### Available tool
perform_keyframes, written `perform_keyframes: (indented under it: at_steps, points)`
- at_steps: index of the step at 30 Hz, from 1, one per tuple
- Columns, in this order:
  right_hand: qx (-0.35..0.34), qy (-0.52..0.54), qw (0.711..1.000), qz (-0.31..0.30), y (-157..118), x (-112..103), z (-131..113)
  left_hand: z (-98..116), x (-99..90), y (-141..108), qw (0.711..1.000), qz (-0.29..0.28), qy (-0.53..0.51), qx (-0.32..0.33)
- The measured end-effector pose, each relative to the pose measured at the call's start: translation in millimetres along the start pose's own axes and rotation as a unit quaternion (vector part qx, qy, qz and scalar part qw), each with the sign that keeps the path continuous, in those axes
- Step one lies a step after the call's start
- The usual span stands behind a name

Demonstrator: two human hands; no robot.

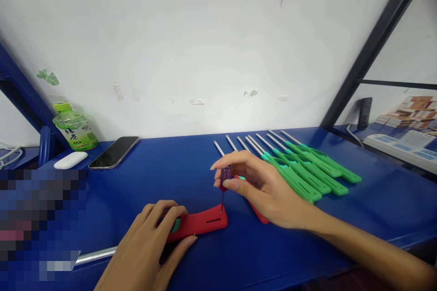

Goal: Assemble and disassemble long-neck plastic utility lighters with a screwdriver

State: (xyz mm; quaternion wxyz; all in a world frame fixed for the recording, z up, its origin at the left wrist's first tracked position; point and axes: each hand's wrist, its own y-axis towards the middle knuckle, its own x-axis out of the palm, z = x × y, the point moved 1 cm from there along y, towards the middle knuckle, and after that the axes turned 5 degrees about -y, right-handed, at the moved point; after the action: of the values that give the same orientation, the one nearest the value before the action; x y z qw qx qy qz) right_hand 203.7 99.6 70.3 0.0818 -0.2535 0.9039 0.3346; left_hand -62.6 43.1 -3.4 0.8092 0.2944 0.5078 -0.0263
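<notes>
The right hand (278,193) pinches a purple-handled metal screwdriver (226,174), nearly upright, at the right end of the long red plastic lighter (198,223); the left hand (145,238) grips the lighter's left side

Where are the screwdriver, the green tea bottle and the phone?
Screwdriver (226,174): head view, purple handle.
Bottle (77,132): head view, label.
Phone (115,152): head view, dark screen.

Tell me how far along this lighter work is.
Looks done: the green lighters lie with handles and stems joined; any screws are too small to check. In hand: the left hand holds a red lighter while the right hand holds a screwdriver at its handle's end. Left, probably: finishing there; the other red lighter, partly hidden, could be either.
</notes>
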Motion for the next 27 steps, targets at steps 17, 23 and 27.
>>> perform_keyframes:
  at_steps: [17,23,27]
  points:
    - [-0.021,-0.029,0.999,-0.004,-1.8,-0.9,-2.8,-0.9,1.0,-1.6,1.0,-0.014,-0.004,-0.019]
    - [0.0,-0.017,1.0,-0.01,-1.2,1.5,-1.4,0.5,0.3,0.3,1.0,-0.005,-0.003,-0.013]
    - [-0.019,-0.033,0.999,0.024,-1.1,1.0,-0.9,0.4,0.5,-0.8,1.0,-0.004,-0.003,-0.011]
